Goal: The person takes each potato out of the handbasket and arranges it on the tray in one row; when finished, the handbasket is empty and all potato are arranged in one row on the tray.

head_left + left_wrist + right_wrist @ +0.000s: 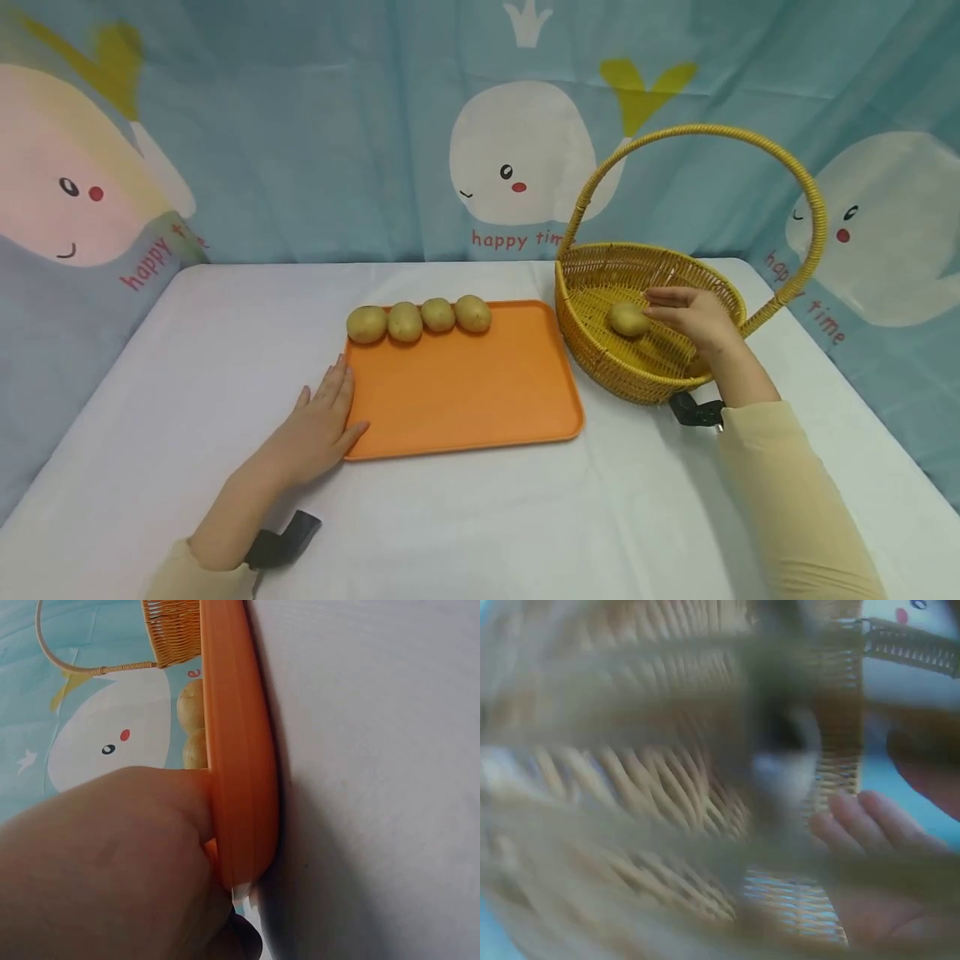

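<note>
Several potatoes (pixel 405 322) line the far left edge of an orange tray (pixel 465 375). My left hand (pixel 318 425) rests along the tray's left rim, fingers straight, its thumb reaching over the near corner; the left wrist view shows this hand (pixel 112 855) against the tray's side (pixel 244 750). To the right stands a yellow wicker basket (pixel 626 387) with a tall handle. Inside it lies a potato (pixel 627 320), and a second one (pixel 697 367) is mostly hidden by my right wrist. My right hand (pixel 693 321) is over the basket, fingers extended beside the first potato; whether they touch it I cannot tell.
A white cloth (pixel 480 517) covers the table. Behind it hangs a blue curtain (pixel 315 150) with whale prints. The basket's handle (pixel 701 130) arches high above my right hand. Blurred wicker strands (pixel 652 780) fill much of the right wrist view.
</note>
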A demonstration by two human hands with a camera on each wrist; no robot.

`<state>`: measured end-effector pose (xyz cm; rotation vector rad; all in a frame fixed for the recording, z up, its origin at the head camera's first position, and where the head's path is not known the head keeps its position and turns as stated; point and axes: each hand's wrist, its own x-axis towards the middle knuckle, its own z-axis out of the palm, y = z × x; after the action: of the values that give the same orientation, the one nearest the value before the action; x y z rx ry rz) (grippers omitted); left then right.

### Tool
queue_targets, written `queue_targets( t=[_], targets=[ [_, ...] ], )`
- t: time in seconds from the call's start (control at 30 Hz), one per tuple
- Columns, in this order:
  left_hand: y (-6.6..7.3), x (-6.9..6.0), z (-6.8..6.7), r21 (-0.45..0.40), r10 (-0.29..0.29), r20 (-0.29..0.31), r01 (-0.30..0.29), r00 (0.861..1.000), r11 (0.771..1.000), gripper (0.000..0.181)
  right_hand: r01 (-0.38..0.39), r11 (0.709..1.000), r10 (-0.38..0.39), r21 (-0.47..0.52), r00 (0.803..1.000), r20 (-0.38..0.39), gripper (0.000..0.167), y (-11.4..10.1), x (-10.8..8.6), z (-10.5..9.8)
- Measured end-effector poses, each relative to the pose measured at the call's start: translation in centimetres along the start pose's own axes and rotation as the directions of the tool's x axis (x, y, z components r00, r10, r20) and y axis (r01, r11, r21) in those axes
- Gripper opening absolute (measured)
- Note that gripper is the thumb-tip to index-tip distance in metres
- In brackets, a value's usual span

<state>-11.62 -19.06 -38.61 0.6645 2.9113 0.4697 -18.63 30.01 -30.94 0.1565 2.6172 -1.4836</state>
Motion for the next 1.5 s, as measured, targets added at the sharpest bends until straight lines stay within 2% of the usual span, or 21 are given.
queue_targets(
  t=[0.1,0.3,0.43,0.53,0.8,0.9,1.03,1.13,1.23,1.33,1.5],
  targets=[
    [0.2,0.0,0.2,0.011,0.009,-0.004,-0.009,1.0,1.0,0.074,0.023,0.998,-0.023,-0.059,1.0,-0.008,0.058,-0.8,-0.8,-1.3],
    [0.4,0.0,-0.1,0.022,0.005,-0.014,-0.005,1.0,1.0,0.073,0.115,0.993,-0.115,0.001,0.993,-0.026,0.058,-3.3,-1.2,-3.5],
    [0.3,-0.1,-0.1,0.01,-0.001,-0.008,0.002,1.0,1.0,0.073,0.204,0.979,-0.204,-0.02,0.979,-0.004,0.053,-4.3,0.1,-3.9],
    [0.2,-0.1,0.1,-0.001,0.0,-0.006,0.0,1.0,1.0,0.073,0.234,0.972,-0.233,-0.034,0.972,0.031,0.051,-4.1,1.6,-3.5],
    [0.3,-0.1,0.3,0.005,0.009,-0.01,-0.009,1.0,1.0,0.073,0.168,0.985,-0.159,-0.042,0.975,0.158,0.05,-1.7,4.3,-2.3],
    [0.4,-0.1,0.1,0.013,0.003,-0.008,-0.003,1.0,1.0,0.073,0.166,0.983,-0.144,-0.072,0.959,0.243,0.049,-0.9,5.0,-2.3],
    [0.3,-0.2,0.0,0.005,-0.002,-0.009,0.002,1.0,1.0,0.073,0.174,0.976,-0.116,-0.132,0.927,0.358,0.049,0.1,5.5,-2.3],
    [0.3,-0.3,0.1,-0.003,-0.007,-0.008,0.007,1.0,1.0,0.074,0.176,0.97,-0.092,-0.17,0.906,0.413,0.053,0.5,5.7,-2.1],
    [0.2,-0.4,0.1,-0.001,-0.012,-0.008,0.012,1.0,1.0,0.074,0.202,0.963,-0.101,-0.181,0.886,0.452,0.055,0.7,5.8,-2.0],
    [0.1,-0.4,0.1,0.005,-0.015,-0.007,0.015,1.0,1.0,0.074,0.218,0.959,-0.108,-0.183,0.873,0.475,0.057,0.6,5.8,-1.9],
    [0.2,-0.4,0.1,0.003,-0.006,-0.007,0.006,1.0,1.0,0.074,0.172,0.962,-0.052,-0.211,0.876,0.479,0.059,0.8,5.9,-1.7]
  ],
)
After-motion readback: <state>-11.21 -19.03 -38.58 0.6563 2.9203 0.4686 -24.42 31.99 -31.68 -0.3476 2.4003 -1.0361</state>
